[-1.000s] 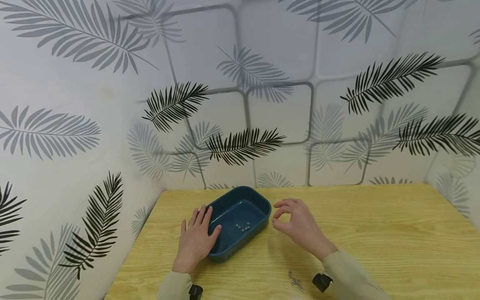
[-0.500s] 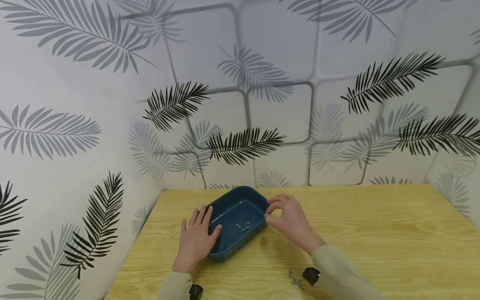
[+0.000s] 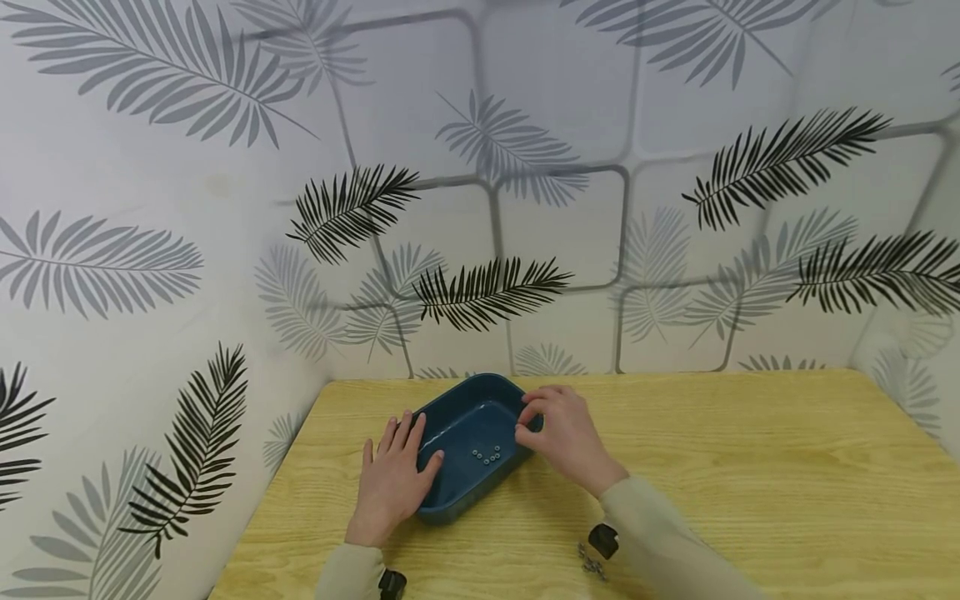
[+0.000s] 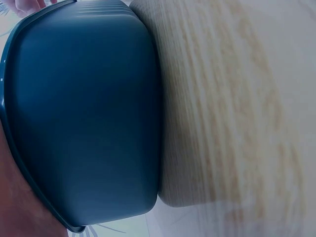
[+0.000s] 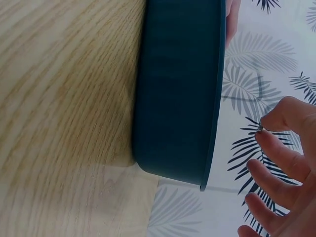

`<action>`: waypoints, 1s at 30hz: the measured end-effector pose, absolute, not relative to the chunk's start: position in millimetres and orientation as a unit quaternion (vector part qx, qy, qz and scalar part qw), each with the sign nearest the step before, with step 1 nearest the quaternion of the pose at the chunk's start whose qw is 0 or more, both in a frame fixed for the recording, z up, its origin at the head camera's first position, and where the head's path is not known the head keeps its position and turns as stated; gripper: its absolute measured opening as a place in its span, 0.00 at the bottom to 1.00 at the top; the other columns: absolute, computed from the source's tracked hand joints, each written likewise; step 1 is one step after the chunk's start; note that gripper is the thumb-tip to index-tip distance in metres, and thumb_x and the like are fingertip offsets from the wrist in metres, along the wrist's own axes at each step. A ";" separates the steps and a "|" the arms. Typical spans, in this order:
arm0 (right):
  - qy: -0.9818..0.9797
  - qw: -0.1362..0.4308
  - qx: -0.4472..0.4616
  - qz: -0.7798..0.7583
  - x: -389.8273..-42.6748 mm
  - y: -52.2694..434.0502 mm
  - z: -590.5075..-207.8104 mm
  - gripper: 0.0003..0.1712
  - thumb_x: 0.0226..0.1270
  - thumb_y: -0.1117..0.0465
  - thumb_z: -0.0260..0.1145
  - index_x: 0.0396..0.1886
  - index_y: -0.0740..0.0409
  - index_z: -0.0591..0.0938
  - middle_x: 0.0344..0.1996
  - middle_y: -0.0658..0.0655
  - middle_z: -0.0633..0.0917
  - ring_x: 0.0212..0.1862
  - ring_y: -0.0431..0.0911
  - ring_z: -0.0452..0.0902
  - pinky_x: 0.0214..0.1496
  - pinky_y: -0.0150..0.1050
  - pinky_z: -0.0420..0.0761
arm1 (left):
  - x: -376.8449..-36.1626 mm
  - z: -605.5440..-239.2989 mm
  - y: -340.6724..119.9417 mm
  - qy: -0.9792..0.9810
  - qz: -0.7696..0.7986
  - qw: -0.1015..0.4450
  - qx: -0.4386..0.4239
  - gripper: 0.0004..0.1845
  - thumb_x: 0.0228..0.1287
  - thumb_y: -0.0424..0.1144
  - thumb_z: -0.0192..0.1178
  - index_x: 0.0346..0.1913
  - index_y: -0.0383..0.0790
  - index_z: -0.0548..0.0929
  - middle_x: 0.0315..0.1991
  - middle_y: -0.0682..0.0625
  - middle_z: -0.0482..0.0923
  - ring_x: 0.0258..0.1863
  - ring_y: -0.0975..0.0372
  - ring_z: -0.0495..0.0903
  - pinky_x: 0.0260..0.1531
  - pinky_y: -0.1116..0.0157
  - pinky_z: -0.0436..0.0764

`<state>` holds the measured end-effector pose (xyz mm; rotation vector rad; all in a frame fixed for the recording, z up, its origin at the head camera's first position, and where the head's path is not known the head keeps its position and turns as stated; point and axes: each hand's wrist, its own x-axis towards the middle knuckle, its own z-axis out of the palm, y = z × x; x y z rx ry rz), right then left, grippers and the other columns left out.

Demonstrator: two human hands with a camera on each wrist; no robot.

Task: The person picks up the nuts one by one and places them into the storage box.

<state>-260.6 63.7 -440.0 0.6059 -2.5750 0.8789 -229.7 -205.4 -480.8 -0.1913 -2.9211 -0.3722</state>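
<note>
A dark blue rectangular tray (image 3: 450, 510) lies at a slant on the table. My left hand (image 3: 392, 483) rests on its left rim, fingers spread and fairly straight, thumb over the inside. Over the right end of the tray is my right hand (image 3: 566, 433). In the right wrist view, its thumb and index finger pinch a tiny metal nut (image 5: 259, 128), while the other fingers stay apart. Several similar small nuts (image 3: 486, 460) lie on the tray's floor. Near the right forearm, a loose pile of small metal nuts (image 3: 591, 563) sits on the table.
The wood-grain table (image 3: 750, 483) extends to the right of the tray. Behind it stands a wall with a leaf pattern (image 3: 562, 333). Each wrist bears a dark camera on a strap, the right one (image 3: 603, 541) beside the nut pile.
My right hand has moved left, from beside the tray to over its right end, still pinching. The left hand and the tray have stayed in place.
</note>
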 end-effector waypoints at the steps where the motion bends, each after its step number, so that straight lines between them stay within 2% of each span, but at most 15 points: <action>1: -0.911 0.176 0.214 0.307 -261.3 62.5 -439.8 0.04 0.54 0.58 0.72 0.22 0.46 0.86 0.49 0.53 0.84 0.57 0.58 0.72 0.62 0.61 0.66 | -229.5 -480.8 -205.4 -0.985 -0.126 0.095 -0.065 0.36 0.74 0.57 0.50 0.77 0.44 0.59 0.77 0.43 0.51 0.76 0.47 0.48 0.67 0.35 0.48; 10: -0.919 0.178 0.230 0.268 -272.0 47.3 -436.2 0.05 0.55 0.58 0.72 0.22 0.46 0.85 0.48 0.53 0.84 0.57 0.58 0.71 0.61 0.60 0.67 | -229.9 -480.9 -206.0 -0.986 -0.124 0.096 -0.065 0.36 0.74 0.57 0.50 0.77 0.44 0.59 0.77 0.43 0.51 0.76 0.47 0.48 0.67 0.35 0.49; 30: -0.945 0.109 0.263 0.163 -289.3 14.9 -448.1 0.07 0.58 0.54 0.73 0.22 0.45 0.87 0.48 0.51 0.85 0.60 0.56 0.69 0.65 0.59 0.64 | -227.5 -475.9 -204.7 -0.987 -0.122 0.080 -0.066 0.36 0.74 0.59 0.47 0.78 0.45 0.58 0.77 0.42 0.50 0.76 0.47 0.46 0.68 0.37 0.46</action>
